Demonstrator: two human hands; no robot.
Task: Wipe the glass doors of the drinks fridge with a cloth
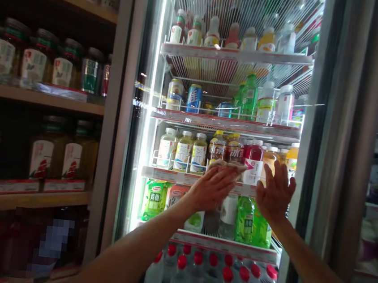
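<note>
Beige cloth (229,165), seemingly, under raised left hand (211,190)

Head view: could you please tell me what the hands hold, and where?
The left hand holds a cloth, bunched under its fingers; the right hand, open, holds nothing.

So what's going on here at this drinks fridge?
A person stands at a lit drinks fridge. Their left hand presses a cloth against the glass door, level with a shelf of tea bottles. Their right hand lies open and flat on the glass just beside it, near the door's right edge. Every shelf in view holds bottles or cans. To the left, wooden shelves hold rows of jars.
</note>
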